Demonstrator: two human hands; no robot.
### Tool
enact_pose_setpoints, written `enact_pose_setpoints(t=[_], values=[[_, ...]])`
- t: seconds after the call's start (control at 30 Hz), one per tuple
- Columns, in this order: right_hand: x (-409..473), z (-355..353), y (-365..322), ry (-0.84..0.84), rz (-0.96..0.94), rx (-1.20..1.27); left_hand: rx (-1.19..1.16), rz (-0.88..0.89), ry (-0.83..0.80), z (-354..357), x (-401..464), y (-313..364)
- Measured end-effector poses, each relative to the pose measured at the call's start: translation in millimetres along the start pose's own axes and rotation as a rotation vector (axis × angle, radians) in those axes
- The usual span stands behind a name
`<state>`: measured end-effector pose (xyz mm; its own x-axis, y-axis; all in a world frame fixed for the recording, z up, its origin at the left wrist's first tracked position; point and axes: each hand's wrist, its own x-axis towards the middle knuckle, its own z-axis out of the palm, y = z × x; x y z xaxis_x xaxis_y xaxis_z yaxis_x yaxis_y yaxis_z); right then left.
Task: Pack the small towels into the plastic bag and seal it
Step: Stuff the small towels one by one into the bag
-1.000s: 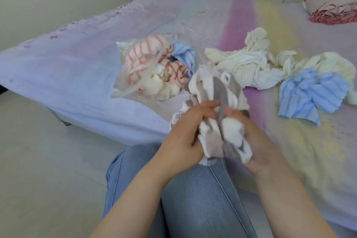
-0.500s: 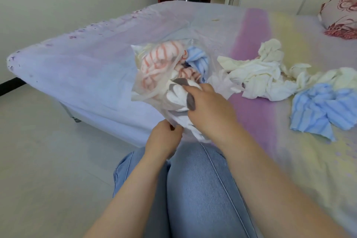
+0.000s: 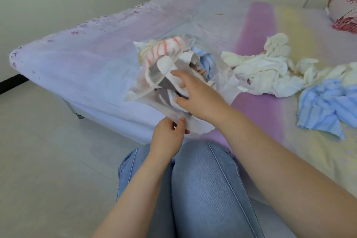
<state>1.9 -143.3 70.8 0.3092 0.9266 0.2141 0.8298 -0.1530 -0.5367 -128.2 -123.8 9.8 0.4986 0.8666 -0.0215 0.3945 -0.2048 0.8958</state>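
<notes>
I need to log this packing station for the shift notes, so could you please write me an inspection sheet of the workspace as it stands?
Surface: bed with a pastel sheet, lilac, pink and yellow bands.
Job's things: plastic bag lying open on the bed, holding striped towels, a grey-and-white towel at its mouth; white towels and a blue towel loose to the right, not yet packed.
Clutter: nothing seen.
Hands: left hand pinches the bag's near edge; right hand, fingers spread, at the mouth.
Cables: nothing seen.
Surroundings: pillow far right, tiled floor, doorway behind.
</notes>
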Motion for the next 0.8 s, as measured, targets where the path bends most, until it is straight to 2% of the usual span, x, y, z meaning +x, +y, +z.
enact_pose_setpoints(t=[0.07, 0.23, 0.47, 0.8], values=[[6, 7, 0, -0.063, 0.0, 0.028, -0.004, 0.022, -0.001, 3, -2, 5], [38, 29, 11, -0.228, 0.178, 0.016, -0.057, 0.071, 0.062, 8, -12, 7], [93, 45, 17, -0.272, 0.354, -0.14, -0.017, 0.107, 0.102, 0, -18, 8], [112, 48, 20, -0.326, 0.366, -0.188, 0.039, 0.132, 0.103, -6, -24, 9]])
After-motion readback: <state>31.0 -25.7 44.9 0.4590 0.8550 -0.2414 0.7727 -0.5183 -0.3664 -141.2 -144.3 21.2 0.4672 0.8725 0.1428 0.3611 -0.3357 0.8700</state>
